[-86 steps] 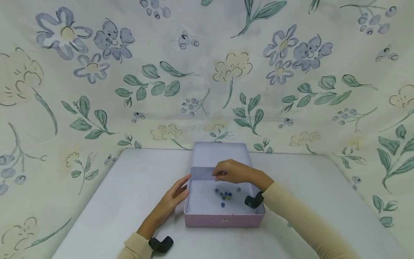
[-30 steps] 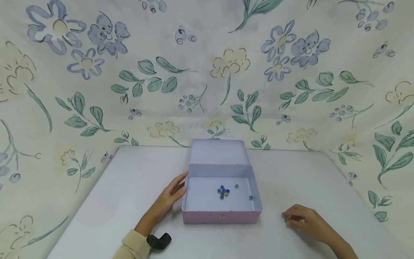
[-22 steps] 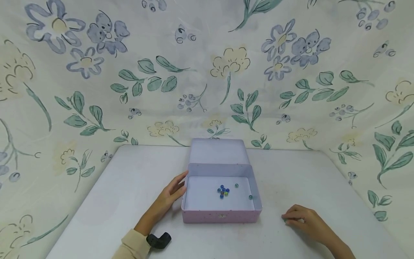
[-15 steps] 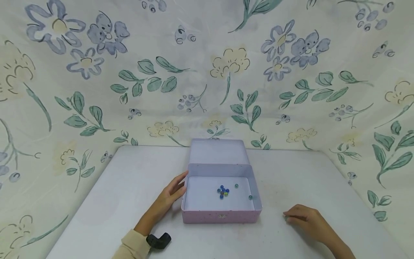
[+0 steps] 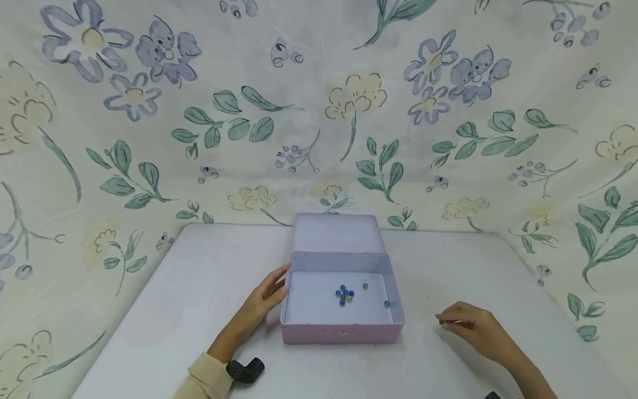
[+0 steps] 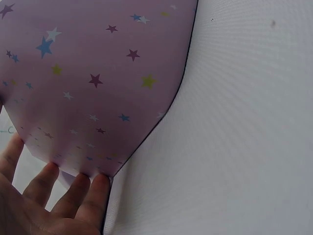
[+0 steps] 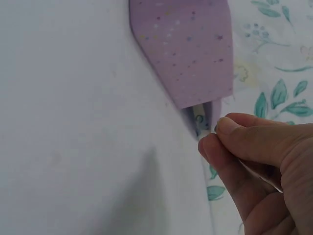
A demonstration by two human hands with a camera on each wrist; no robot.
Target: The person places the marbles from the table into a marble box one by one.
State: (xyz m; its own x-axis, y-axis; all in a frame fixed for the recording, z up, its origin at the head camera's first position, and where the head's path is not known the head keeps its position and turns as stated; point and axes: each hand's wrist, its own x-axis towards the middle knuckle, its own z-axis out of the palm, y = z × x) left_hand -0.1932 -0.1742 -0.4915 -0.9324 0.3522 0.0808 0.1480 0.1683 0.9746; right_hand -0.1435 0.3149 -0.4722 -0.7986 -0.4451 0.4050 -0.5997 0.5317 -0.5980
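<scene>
A lidded box [image 5: 343, 333], pink with small stars outside and pale lilac inside, stands open on the table. Several blue, green and yellow glass marbles [image 5: 344, 293] cluster in the middle of its floor. Two greenish ones lie apart, one marble [image 5: 365, 286] further back and another marble [image 5: 386, 304] by the right wall. My left hand [image 5: 259, 302] rests on the box's left side, fingertips against the starry wall [image 6: 95, 81] in the left wrist view. To the right of the box, my right hand [image 5: 473, 327] pinches a small dark green marble [image 5: 441, 322] between thumb and fingertips.
The box's lid [image 5: 336, 233] leans back behind it, toward the table's far edge. A white table [image 5: 224, 260] extends on both sides. Behind it hangs a floral cloth [image 5: 309, 138]. A black wrist camera [image 5: 245, 370] sits on the left sleeve.
My right hand has gone from over the box to the table's right side, and has just risen slightly with the marble. The marbles have drawn closer together. My left hand has stayed at the box.
</scene>
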